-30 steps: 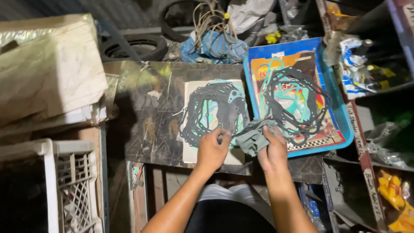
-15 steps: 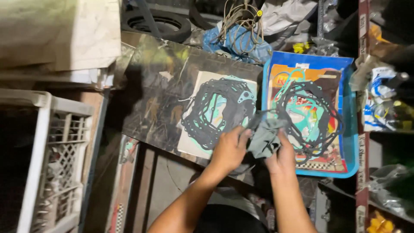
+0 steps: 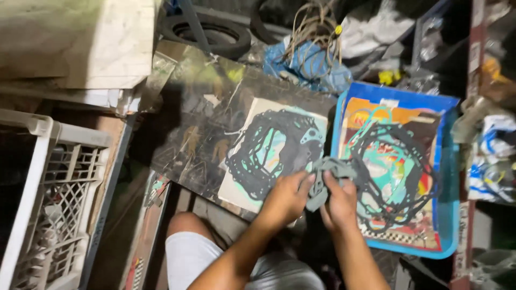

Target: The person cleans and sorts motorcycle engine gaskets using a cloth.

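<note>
Both my hands hold a small grey-green gasket [image 3: 329, 173] between them. My left hand [image 3: 286, 197] pinches its left edge and my right hand [image 3: 339, 201] grips its lower right part. Just beyond my left hand lies a card [image 3: 277, 151] with a set of dark gaskets on it, resting on a dark glossy board [image 3: 204, 113]. To the right, a blue tray [image 3: 449, 182] holds another colourful card with thin dark gaskets [image 3: 395, 172] looped over it. My knee in white shorts [image 3: 188, 249] shows below.
A white plastic crate [image 3: 51, 198] stands at the left. Pale boards [image 3: 70, 43] lie stacked at the upper left. A tyre [image 3: 207, 35], a blue bag with cords [image 3: 309, 59] and cluttered shelves [image 3: 492, 134] fill the back and right.
The view has shifted, so the board and tray sit further right and tilted. My hands stay together on the grey-green gasket, working it slightly between the fingers.
</note>
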